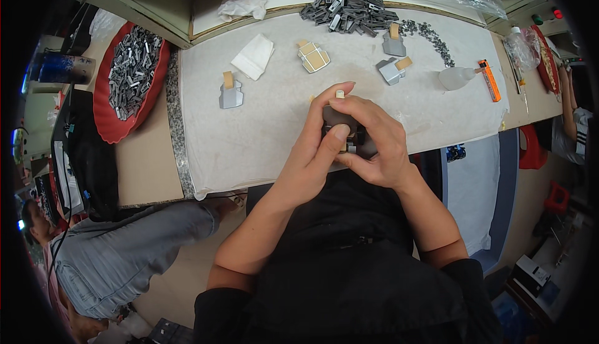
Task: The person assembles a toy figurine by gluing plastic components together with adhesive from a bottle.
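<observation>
Left hand (317,141), right hand (382,135): together, clamped around dark part (337,117) near front edge of surface (243,150). Opposed grip likely steadies part. Small-parts pile (343,4) at rear edge, presumably kept within reach, clear of handling.

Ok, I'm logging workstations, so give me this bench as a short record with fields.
Left hand: closed around a dark object
Right hand: closed around the same object
Surface: white sheet
Far edge: heap of grey parts
Far left: red tray holding small parts
Right side: white bottle beside an orange box
Loose pieces: three silver ones with tan tabs
</observation>
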A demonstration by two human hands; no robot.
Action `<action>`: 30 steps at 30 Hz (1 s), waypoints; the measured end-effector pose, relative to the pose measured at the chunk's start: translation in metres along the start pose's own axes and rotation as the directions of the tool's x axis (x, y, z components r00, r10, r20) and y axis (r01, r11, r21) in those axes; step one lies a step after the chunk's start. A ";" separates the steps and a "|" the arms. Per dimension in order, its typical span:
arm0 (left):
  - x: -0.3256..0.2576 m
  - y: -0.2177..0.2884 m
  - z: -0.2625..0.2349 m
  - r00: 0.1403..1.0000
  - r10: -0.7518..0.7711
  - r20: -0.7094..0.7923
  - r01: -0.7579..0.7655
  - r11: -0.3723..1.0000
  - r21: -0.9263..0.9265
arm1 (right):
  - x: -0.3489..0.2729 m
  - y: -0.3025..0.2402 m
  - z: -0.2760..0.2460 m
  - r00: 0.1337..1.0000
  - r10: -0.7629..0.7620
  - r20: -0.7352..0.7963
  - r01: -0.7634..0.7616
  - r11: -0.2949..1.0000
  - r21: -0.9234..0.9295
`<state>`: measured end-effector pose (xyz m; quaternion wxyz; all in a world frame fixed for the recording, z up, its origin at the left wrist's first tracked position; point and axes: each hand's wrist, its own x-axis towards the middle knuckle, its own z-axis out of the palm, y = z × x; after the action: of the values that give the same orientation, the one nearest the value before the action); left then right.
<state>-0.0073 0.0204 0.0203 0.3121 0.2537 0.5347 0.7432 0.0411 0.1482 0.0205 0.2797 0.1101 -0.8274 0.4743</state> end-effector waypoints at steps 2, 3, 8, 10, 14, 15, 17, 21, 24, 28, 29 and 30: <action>0.001 -0.001 -0.001 1.000 0.009 0.001 -0.009 1.000 0.021 | 0.000 -0.001 0.000 1.000 0.015 0.006 -0.015 1.000 0.007; 0.001 0.001 -0.002 1.000 0.010 0.001 -0.010 1.000 0.023 | 0.001 0.000 0.000 1.000 0.013 0.005 -0.013 1.000 0.008; 0.004 0.006 -0.013 0.992 -0.117 0.045 0.121 0.990 -0.077 | 0.000 0.002 -0.003 0.994 0.091 0.054 -0.093 0.995 0.031; 0.000 0.012 -0.015 0.991 -0.082 0.106 0.091 0.993 -0.082 | 0.001 0.002 -0.004 0.992 0.107 0.064 -0.111 0.992 0.067; -0.004 0.013 -0.019 0.981 -0.075 0.178 0.096 0.989 -0.113 | -0.002 0.000 -0.004 0.984 0.151 0.095 -0.162 0.979 0.123; -0.004 0.013 -0.018 0.985 -0.067 0.160 0.083 0.992 -0.097 | -0.002 0.000 -0.004 0.980 0.169 0.106 -0.182 0.974 0.132; -0.004 0.013 -0.013 0.990 -0.074 0.118 0.081 0.995 -0.052 | -0.002 0.000 -0.004 0.983 0.155 0.098 -0.167 0.978 0.125; -0.005 0.014 -0.007 0.997 -0.074 0.038 0.075 0.997 -0.024 | -0.002 -0.001 -0.005 0.983 0.152 0.105 -0.163 0.981 0.105; -0.003 0.014 -0.010 0.992 -0.105 0.067 0.113 0.987 -0.116 | -0.001 0.000 -0.005 0.985 0.148 0.084 -0.156 0.983 0.096; -0.002 0.014 -0.016 0.987 -0.143 0.067 0.155 0.959 -0.239 | -0.001 0.001 -0.002 0.987 0.144 0.067 -0.150 0.983 0.102; 0.000 0.015 -0.013 0.987 -0.144 0.069 0.157 0.957 -0.242 | 0.000 0.001 -0.001 0.990 0.123 0.065 -0.129 0.987 0.095; 0.001 0.016 -0.010 0.983 -0.180 0.032 0.183 0.969 -0.168 | 0.000 0.001 -0.001 0.993 0.102 0.064 -0.107 0.990 0.088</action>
<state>-0.0182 0.0115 0.0331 0.4038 0.1825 0.4877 0.7522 0.0411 0.1497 0.0202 0.2245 0.0934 -0.8173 0.5223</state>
